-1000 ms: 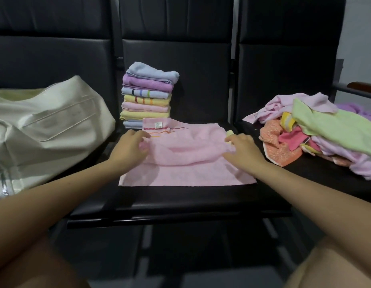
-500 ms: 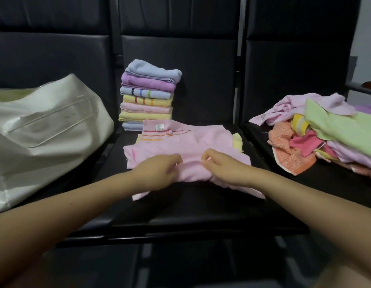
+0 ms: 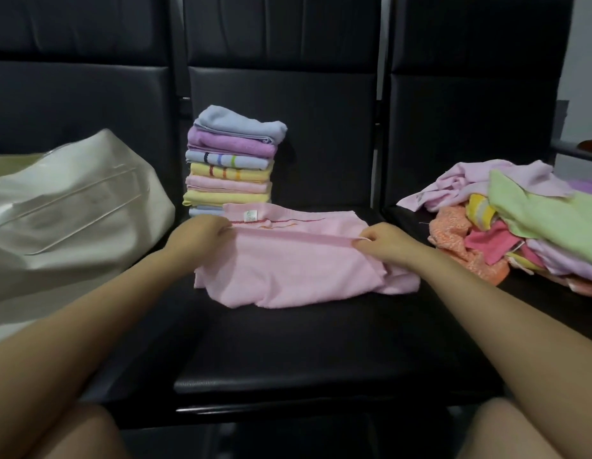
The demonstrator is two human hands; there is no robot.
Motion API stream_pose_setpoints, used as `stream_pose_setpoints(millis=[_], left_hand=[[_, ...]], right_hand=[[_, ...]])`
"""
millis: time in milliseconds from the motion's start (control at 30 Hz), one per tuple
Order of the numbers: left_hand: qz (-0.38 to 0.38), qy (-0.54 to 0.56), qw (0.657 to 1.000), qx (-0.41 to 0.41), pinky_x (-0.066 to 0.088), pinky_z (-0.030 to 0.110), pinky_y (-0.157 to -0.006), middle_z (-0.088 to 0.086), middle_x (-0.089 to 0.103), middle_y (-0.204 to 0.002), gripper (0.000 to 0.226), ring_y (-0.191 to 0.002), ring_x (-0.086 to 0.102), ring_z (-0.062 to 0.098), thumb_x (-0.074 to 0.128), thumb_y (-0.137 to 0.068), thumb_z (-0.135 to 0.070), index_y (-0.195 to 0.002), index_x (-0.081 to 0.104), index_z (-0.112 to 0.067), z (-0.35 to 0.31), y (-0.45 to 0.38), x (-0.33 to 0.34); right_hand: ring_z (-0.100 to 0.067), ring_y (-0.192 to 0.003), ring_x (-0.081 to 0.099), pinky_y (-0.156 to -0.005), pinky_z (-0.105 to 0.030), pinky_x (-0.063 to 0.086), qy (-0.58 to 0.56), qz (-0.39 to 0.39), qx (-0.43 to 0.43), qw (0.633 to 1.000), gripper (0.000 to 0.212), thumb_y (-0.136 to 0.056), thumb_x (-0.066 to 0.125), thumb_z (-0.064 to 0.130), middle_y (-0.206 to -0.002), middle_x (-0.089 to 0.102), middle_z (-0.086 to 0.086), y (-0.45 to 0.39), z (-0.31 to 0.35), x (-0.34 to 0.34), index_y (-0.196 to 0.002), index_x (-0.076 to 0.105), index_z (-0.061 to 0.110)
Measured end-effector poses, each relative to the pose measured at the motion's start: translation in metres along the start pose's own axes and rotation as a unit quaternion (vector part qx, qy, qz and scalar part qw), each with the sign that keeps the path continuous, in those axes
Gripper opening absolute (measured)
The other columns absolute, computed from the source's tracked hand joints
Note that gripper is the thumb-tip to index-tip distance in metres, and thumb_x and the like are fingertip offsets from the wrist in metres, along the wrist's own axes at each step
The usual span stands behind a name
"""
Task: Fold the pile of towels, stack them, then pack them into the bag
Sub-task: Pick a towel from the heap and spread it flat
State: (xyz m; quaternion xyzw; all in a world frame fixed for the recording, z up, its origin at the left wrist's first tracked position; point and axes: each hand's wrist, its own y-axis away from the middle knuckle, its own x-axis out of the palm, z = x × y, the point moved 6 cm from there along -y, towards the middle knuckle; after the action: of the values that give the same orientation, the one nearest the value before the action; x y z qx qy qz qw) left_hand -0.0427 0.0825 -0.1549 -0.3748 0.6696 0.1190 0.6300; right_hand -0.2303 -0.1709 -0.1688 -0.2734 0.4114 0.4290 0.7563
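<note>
Pink towel (image 3: pixel 298 273), seemingly half-folded

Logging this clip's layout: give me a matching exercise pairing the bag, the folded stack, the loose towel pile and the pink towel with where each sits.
Things:
1. white bag
2. folded stack
3. loose towel pile
4. pink towel

Places:
A. right seat
B. middle seat, pinched at its folded edge by left hand and right hand
C. left seat
D. back of the middle seat, behind the pink towel

Pairs: 1-C, 2-D, 3-A, 4-B
</note>
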Motion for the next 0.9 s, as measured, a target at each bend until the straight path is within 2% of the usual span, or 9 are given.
stream_pose_setpoints(millis=[100, 233, 367, 433, 500, 567, 700, 800, 900], left_hand=[[0.008, 0.064, 0.996, -0.066, 0.032, 0.031, -0.066, -0.002, 0.051, -0.07, 0.039, -0.076, 0.05, 0.022, 0.047, -0.099, -0.019, -0.06, 0.044, -0.025, 0.014, 0.002, 0.011], [0.057, 0.144, 0.976, -0.15, 0.035, 0.03, -0.074, 0.002, 0.056, -0.082, 0.026, -0.085, 0.051, 0.022, 0.044, -0.099, -0.02, -0.075, 0.054, -0.015, 0.019, 0.001, 0.03], [0.088, 0.186, 0.965, -0.16, 0.039, 0.031, -0.075, 0.005, 0.063, -0.088, 0.026, -0.085, 0.055, 0.021, 0.047, -0.098, -0.024, -0.081, 0.062, -0.012, 0.013, 0.0, 0.034], [0.091, 0.18, 0.97, -0.137, 0.043, 0.033, -0.08, 0.005, 0.065, -0.092, 0.024, -0.089, 0.058, 0.022, 0.049, -0.098, -0.025, -0.088, 0.066, -0.012, 0.008, 0.001, 0.033], [0.075, 0.159, 0.979, -0.105, 0.043, 0.033, -0.079, 0.002, 0.065, -0.089, 0.022, -0.088, 0.058, 0.021, 0.049, -0.098, -0.025, -0.081, 0.062, -0.02, 0.001, 0.003, 0.03], [0.045, 0.141, 0.986, -0.082, 0.038, 0.028, -0.071, 0.0, 0.063, -0.084, 0.025, -0.083, 0.056, 0.018, 0.048, -0.098, -0.024, -0.074, 0.053, -0.027, -0.007, 0.006, 0.024], [-0.056, 0.173, 0.981, -0.069, 0.028, 0.022, -0.055, -0.008, 0.053, -0.069, 0.031, -0.066, 0.048, 0.007, 0.046, -0.1, -0.025, -0.069, 0.045, -0.029, -0.019, 0.014, 0.001], [-0.106, 0.217, 0.969, -0.05, 0.03, 0.02, -0.057, -0.005, 0.058, -0.074, 0.025, -0.067, 0.05, 0.006, 0.046, -0.099, -0.023, -0.076, 0.054, -0.023, -0.023, 0.017, -0.011], [-0.107, 0.233, 0.966, -0.029, 0.032, 0.018, -0.059, -0.007, 0.059, -0.077, 0.022, -0.07, 0.051, 0.005, 0.047, -0.1, -0.024, -0.079, 0.056, -0.024, -0.03, 0.02, -0.014]], right_hand=[[-0.021, -0.06, 0.043, -0.057, -0.033, 0.033, -0.011, -0.049, 0.046, 0.998, 0.034, -0.09, 0.053, 0.025, -0.062, 0.044, -0.008, -0.006, -0.017, -0.003, -0.062, 0.045, 0.007], [-0.022, -0.069, 0.046, -0.062, -0.032, 0.032, -0.067, -0.065, 0.131, 0.987, 0.032, -0.092, 0.051, 0.028, -0.074, 0.048, -0.005, -0.008, -0.032, 0.007, -0.07, 0.048, 0.005], [-0.017, -0.079, 0.055, -0.062, -0.027, 0.036, -0.234, -0.061, 0.174, 0.955, 0.028, -0.087, 0.058, 0.036, -0.094, 0.058, -0.003, -0.007, -0.025, 0.016, -0.09, 0.06, 0.008], [-0.015, -0.073, 0.052, -0.059, -0.027, 0.034, -0.225, -0.063, 0.151, 0.961, 0.026, -0.087, 0.06, 0.037, -0.083, 0.057, 0.0, -0.003, -0.016, 0.017, -0.074, 0.056, 0.016], [-0.015, -0.064, 0.039, -0.055, -0.029, 0.026, -0.17, -0.094, 0.091, 0.977, 0.044, -0.087, 0.062, 0.036, -0.067, 0.039, 0.002, 0.001, -0.007, 0.016, -0.057, 0.033, 0.02], [-0.014, -0.061, 0.03, -0.055, -0.031, 0.021, -0.133, -0.132, 0.042, 0.981, 0.05, -0.087, 0.063, 0.033, -0.064, 0.029, 0.001, 0.006, 0.001, 0.014, -0.058, 0.025, 0.02], [-0.013, -0.061, 0.029, -0.054, -0.03, 0.021, -0.15, -0.109, 0.072, 0.98, 0.046, -0.089, 0.061, 0.033, -0.063, 0.028, 0.003, 0.005, 0.005, 0.017, -0.061, 0.026, 0.021], [-0.016, -0.063, 0.035, -0.056, -0.03, 0.026, -0.189, -0.065, 0.118, 0.973, 0.044, -0.088, 0.061, 0.036, -0.065, 0.033, 0.001, 0.006, -0.001, 0.027, -0.061, 0.03, 0.021], [-0.016, -0.064, 0.041, -0.056, -0.028, 0.03, -0.238, -0.085, 0.112, 0.961, 0.034, -0.088, 0.062, 0.031, -0.068, 0.04, 0.0, 0.01, 0.001, 0.023, -0.066, 0.041, 0.015]])
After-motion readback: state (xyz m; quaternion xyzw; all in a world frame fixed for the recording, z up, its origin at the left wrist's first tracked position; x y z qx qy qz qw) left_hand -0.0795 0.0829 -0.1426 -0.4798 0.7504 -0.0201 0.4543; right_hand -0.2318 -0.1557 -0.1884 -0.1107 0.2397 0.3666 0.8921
